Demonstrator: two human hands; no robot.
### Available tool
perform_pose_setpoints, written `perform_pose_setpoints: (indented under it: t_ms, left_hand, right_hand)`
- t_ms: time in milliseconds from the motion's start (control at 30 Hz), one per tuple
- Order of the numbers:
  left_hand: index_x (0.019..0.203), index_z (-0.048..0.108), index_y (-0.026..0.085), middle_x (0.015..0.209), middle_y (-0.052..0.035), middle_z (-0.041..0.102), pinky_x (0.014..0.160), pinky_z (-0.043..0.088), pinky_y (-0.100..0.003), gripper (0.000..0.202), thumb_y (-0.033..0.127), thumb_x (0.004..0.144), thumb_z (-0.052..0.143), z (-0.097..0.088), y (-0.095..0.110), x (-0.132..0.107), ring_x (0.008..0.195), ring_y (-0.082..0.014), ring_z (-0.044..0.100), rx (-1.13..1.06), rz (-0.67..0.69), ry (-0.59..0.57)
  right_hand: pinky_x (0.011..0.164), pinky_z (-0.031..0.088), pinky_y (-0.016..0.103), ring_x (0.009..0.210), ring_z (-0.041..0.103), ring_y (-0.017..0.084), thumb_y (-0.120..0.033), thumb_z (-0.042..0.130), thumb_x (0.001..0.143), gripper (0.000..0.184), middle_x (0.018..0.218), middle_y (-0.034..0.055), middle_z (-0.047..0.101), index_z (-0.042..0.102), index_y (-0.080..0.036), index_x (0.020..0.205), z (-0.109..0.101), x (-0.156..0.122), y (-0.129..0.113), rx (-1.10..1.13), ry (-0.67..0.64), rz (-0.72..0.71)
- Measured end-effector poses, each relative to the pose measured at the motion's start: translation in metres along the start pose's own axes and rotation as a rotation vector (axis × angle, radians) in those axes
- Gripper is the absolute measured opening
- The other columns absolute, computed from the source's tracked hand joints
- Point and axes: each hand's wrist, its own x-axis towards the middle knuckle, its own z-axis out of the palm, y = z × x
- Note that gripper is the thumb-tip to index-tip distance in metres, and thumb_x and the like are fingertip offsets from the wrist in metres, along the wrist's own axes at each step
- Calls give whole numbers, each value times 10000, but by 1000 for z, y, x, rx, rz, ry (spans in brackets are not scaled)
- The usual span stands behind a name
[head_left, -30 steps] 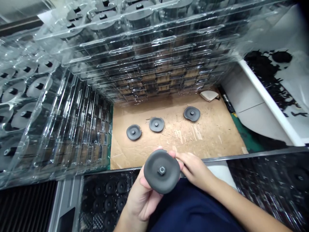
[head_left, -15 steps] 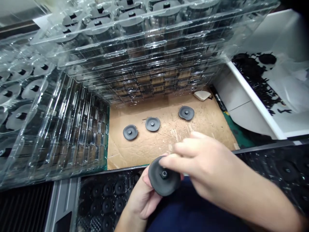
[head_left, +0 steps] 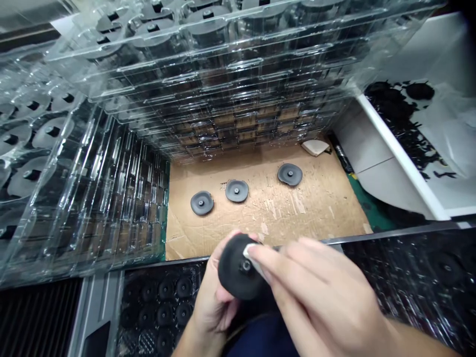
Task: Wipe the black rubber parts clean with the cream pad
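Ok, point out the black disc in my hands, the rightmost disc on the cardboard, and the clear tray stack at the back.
Black disc [head_left: 230, 277]: head view, face left of hub.
Rightmost disc [head_left: 289, 174]: head view, centre hub.
Clear tray stack [head_left: 223, 99]: head view, front wall.

The left hand [head_left: 210, 305] is held up from below, fingers curled behind a dark disc [head_left: 232, 277], gripping it by its edge. The right hand [head_left: 320, 297] reaches in from the right, back upward, fingers [head_left: 267, 258] stretched close together, tips on the disc's face
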Motion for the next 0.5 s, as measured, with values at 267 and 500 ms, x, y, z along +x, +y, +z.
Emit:
perform_pose_setpoints:
  t_ms: [267,500]
  left_hand:
    - [1060,663,290,1057,-22,720,905,516,-280,571,330,518,836,5,-6,9,1003,-229,661,-117,195,32]
    - [1052,672,280,1069,-25,718,894,520,-257,571,283,509,850,7,-6,8,1000,-224,662,-157,139,19]
  right_hand:
    - [637,531,205,761,666,127,-203,547,879,177,868,1,720,692,-245,971,11,-20,27,745,22,535]
    - [679,526,239,856,656,152,-245,559,882,221,1021,-2,705,660,-291,1072,0,-18,40,538,260,702]
